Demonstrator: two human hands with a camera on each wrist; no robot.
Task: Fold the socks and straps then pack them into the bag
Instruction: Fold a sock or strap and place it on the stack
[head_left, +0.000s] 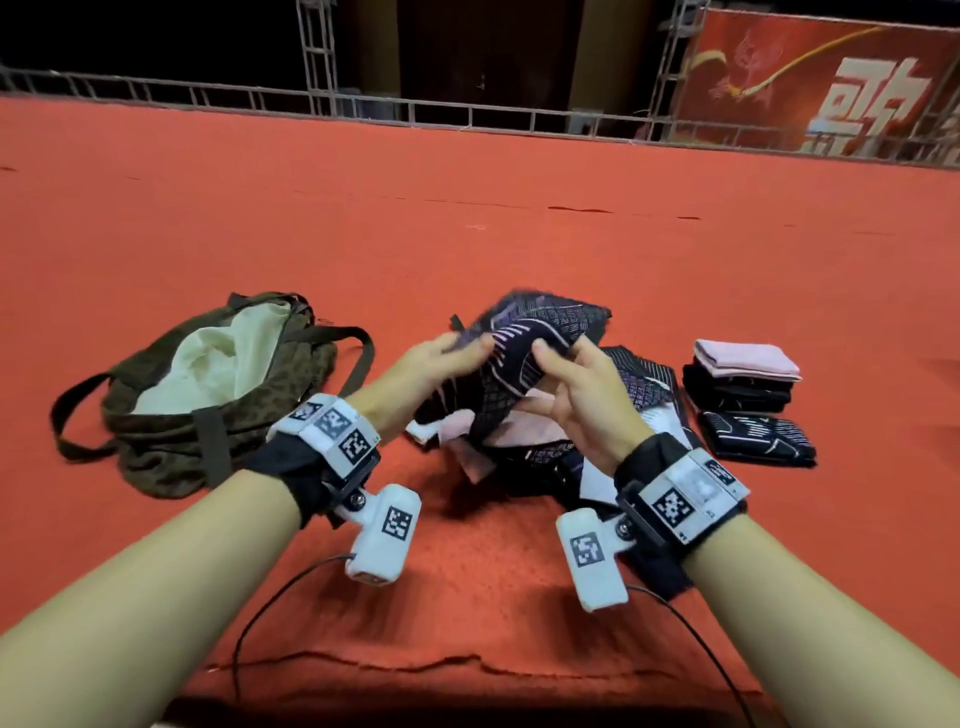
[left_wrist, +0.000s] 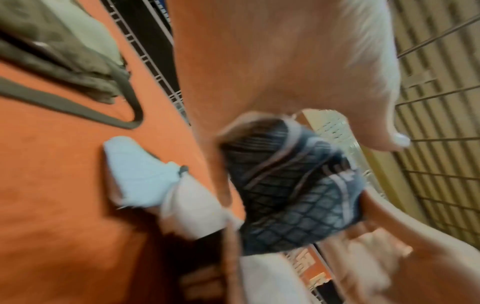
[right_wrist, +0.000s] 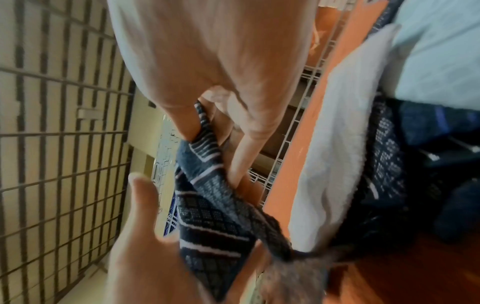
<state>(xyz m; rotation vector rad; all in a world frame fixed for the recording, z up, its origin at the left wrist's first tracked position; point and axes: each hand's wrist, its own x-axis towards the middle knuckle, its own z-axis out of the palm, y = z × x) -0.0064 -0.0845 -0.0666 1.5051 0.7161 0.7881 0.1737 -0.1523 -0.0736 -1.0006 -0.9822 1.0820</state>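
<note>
Both hands hold one dark patterned sock (head_left: 524, 343) with pale stripes up above a loose pile of socks (head_left: 519, 441). My left hand (head_left: 441, 358) pinches its left edge and my right hand (head_left: 571, 384) grips its right side. The left wrist view shows the sock (left_wrist: 293, 185) between my fingers; the right wrist view shows the sock (right_wrist: 207, 201) running from my right fingers to the left hand (right_wrist: 155, 246). The olive bag (head_left: 208, 400) lies open at left, its pale lining showing. Folded socks (head_left: 743, 379) are stacked at right, with another folded dark sock (head_left: 758, 439) in front.
Everything lies on a red carpeted surface (head_left: 467, 218). A metal truss rail (head_left: 363, 104) runs along its far edge, with a red banner (head_left: 831, 83) at the back right. Cables trail from the wrist cameras toward me. Pink and white socks (left_wrist: 140, 170) lie in the pile.
</note>
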